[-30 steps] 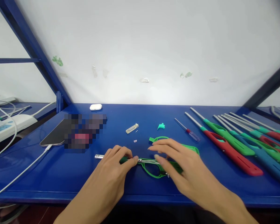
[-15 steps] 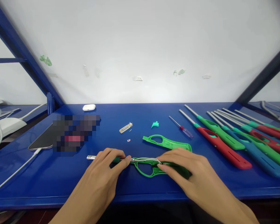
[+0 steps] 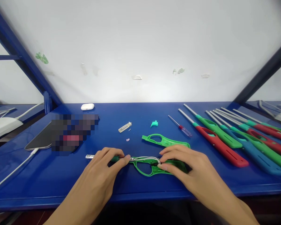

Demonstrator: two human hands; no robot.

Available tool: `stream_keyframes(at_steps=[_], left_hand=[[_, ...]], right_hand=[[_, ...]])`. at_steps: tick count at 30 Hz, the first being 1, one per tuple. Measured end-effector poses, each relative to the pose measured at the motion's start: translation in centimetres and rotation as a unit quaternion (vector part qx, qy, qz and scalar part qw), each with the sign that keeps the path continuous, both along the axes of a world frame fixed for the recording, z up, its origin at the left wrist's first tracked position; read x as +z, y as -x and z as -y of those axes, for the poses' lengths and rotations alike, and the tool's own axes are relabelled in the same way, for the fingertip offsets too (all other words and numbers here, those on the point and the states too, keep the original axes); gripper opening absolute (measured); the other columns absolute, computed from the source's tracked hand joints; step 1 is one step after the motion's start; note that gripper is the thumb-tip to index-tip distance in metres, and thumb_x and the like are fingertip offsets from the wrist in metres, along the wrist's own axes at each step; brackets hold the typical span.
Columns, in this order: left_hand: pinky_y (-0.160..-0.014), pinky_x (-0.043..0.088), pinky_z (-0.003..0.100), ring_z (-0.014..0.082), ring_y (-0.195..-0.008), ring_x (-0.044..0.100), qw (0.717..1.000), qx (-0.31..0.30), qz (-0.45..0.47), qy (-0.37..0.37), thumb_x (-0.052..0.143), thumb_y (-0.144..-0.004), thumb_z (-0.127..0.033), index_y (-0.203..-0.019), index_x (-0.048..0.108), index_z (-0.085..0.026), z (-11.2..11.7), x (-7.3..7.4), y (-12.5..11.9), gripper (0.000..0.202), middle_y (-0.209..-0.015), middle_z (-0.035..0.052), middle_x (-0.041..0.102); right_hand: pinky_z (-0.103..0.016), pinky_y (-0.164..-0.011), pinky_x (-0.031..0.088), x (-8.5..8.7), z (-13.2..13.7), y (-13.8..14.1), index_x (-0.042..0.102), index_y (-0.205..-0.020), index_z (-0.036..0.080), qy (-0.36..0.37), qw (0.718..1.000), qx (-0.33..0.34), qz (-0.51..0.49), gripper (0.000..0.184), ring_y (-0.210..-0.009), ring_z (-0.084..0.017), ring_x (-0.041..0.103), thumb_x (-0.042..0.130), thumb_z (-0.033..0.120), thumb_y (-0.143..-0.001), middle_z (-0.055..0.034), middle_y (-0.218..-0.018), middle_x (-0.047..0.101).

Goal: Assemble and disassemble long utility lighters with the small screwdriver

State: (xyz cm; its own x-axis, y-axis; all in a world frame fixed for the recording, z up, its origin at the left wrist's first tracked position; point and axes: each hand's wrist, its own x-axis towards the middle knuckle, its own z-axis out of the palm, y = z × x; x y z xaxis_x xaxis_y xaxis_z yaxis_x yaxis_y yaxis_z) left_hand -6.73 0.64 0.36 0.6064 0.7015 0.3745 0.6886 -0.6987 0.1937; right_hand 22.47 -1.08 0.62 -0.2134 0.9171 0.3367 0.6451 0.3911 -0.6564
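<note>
On the table's front part lies an opened green lighter casing half [image 3: 140, 171] with a loop-shaped trigger guard. My left hand [image 3: 105, 165] grips the lighter's metal tube [image 3: 90, 157] near its dark green collar, thumb and fingers closed around it. White wires [image 3: 145, 158] run from the tube along the casing. My right hand [image 3: 187, 162] pinches these wires, by a small dark part, over the casing's handle end, part of which it hides. Just behind lies the other green casing half [image 3: 164, 141].
Behind the casing are a clear fuel tank [image 3: 125, 127], a turquoise trigger [image 3: 154, 124], a tiny pink piece [image 3: 127, 140] and a screwdriver [image 3: 181, 127]. Several long lighters [image 3: 220, 140] lie at right. A white earbud case [image 3: 87, 107] and a charging phone [image 3: 41, 136] are at left.
The view has shifted slightly. My right hand's fingers have moved a little at the wire ends, the upper fingers lifting somewhat. My left hand keeps its grip on the tube.
</note>
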Motion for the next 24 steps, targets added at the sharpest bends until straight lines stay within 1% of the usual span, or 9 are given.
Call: stream_keyframes(at_steps=[3,6,10,15,20,22,24], left_hand=[[-0.089,0.056,0.044,0.0269,-0.105,0.060,1.000,-0.003,-0.005,-0.011,0.040,-0.095,0.005,-0.132,0.063,-0.027,-0.09,0.02,0.02,0.054,-0.123,0.0075,0.064],[-0.091,0.054,0.044,0.0266,-0.107,0.059,1.000,0.005,-0.001,-0.006,0.037,-0.096,0.004,-0.134,0.063,-0.029,-0.05,-0.33,0.14,0.056,-0.125,0.0068,0.063],[-0.094,0.051,0.044,0.0268,-0.107,0.057,1.000,0.010,0.004,-0.003,0.037,-0.097,0.003,-0.135,0.062,-0.031,0.09,-0.77,0.25,0.057,-0.125,0.0059,0.063],[-0.090,0.051,0.041,0.0266,-0.106,0.057,1.000,0.004,0.011,-0.006,0.038,-0.093,0.006,-0.132,0.064,-0.030,0.12,-0.58,0.15,0.059,-0.122,0.0054,0.064],[-0.088,0.051,0.041,0.0262,-0.104,0.058,1.000,0.002,0.003,-0.008,0.037,-0.090,0.009,-0.134,0.063,-0.030,0.04,-0.36,0.06,0.064,-0.122,0.0056,0.064],[-0.089,0.051,0.041,0.0259,-0.104,0.058,1.000,0.000,0.000,-0.005,0.038,-0.091,0.009,-0.134,0.063,-0.030,0.00,-0.34,0.03,0.064,-0.122,0.0053,0.064],[-0.089,0.051,0.040,0.0255,-0.105,0.058,1.000,-0.001,0.001,-0.005,0.038,-0.091,0.010,-0.135,0.063,-0.031,0.00,-0.37,0.03,0.065,-0.122,0.0050,0.064]], right_hand=[[-0.032,-0.087,0.060,0.05,-0.33,-0.12,0.082,-0.088,0.034,0.017,1.000,0.012,-0.005,0.007,-0.095,-0.021,0.075,0.077,0.035,-0.094,0.0021,-0.101,0.079],[-0.032,-0.085,0.060,0.19,-0.24,-0.14,0.082,-0.088,0.033,-0.015,1.000,0.016,-0.010,0.011,-0.094,-0.020,0.075,0.075,0.034,-0.096,0.0010,-0.100,0.078],[-0.033,-0.086,0.059,0.24,0.19,-0.09,0.082,-0.090,0.032,-0.046,0.999,0.027,-0.005,0.009,-0.094,-0.020,0.073,0.076,0.031,-0.096,0.0004,-0.102,0.077],[-0.035,-0.085,0.059,0.09,0.32,-0.18,0.083,-0.091,0.032,-0.077,0.996,0.043,-0.004,0.009,-0.095,-0.020,0.071,0.078,0.025,-0.094,0.0008,-0.102,0.076],[-0.033,-0.080,0.059,0.22,0.29,-0.14,0.082,-0.087,0.030,-0.080,0.996,0.030,-0.012,0.007,-0.091,-0.019,0.070,0.082,0.024,-0.090,0.0008,-0.099,0.075],[-0.034,-0.080,0.058,0.31,0.33,-0.08,0.082,-0.087,0.029,-0.105,0.994,0.031,0.000,0.008,-0.088,-0.019,0.070,0.081,0.022,-0.091,0.0006,-0.096,0.075],[-0.036,-0.080,0.055,0.35,0.41,0.01,0.082,-0.089,0.028,-0.152,0.987,0.037,0.026,0.010,-0.086,-0.019,0.070,0.079,0.019,-0.093,-0.0001,-0.095,0.076]])
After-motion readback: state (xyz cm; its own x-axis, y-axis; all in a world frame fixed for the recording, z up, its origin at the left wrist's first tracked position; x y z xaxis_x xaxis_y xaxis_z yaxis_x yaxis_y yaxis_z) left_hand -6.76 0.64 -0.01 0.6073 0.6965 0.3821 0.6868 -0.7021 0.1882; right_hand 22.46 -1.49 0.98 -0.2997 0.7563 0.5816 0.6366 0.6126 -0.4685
